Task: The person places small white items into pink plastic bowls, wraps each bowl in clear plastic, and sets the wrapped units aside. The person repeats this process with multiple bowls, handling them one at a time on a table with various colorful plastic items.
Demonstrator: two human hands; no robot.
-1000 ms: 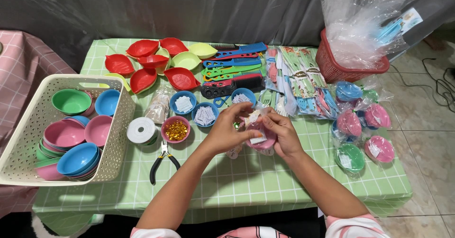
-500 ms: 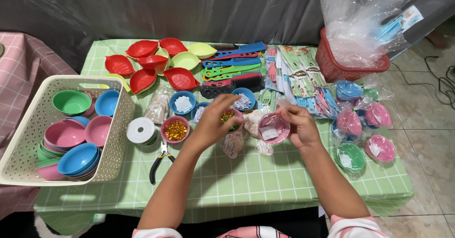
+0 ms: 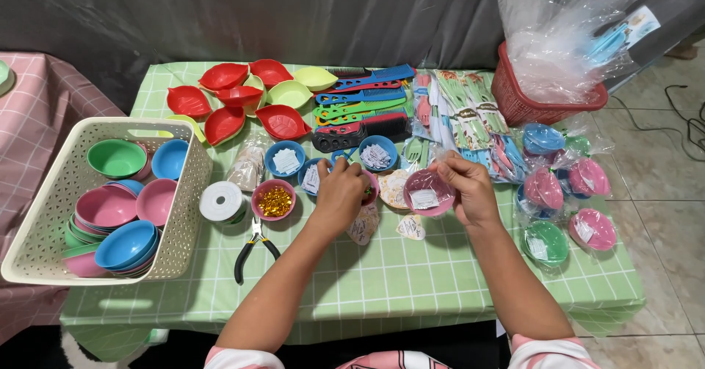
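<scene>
— Two hands at work, and the fingers first: what have they got?

— The right hand (image 3: 470, 189) has its fingers curled round the rim of a small pink bowl (image 3: 428, 191), thumb and fingertips pinching the edge nearest the red basket (image 3: 536, 101). A white paper slip (image 3: 424, 199) lies inside the bowl. The left hand (image 3: 339, 193) is closed and turned knuckles-up just beside the pink bowl; whether it pinches anything underneath, I cannot tell.

— How would that bowl handle?

— Thin plastic, I'd judge: light, stiff enough to keep its shape, a bit slick. The rim is the natural hold, since the slip would slide if the bowl tipped.

— And around it?

— Paper tags (image 3: 411, 227) lie just below the pink bowl. Beyond the left hand from it sit a dish of gold beads (image 3: 274, 200), a white ribbon spool (image 3: 221, 201) and pliers (image 3: 253, 248). Wrapped bowls (image 3: 580, 200) lie on its far side, near the table edge.
</scene>
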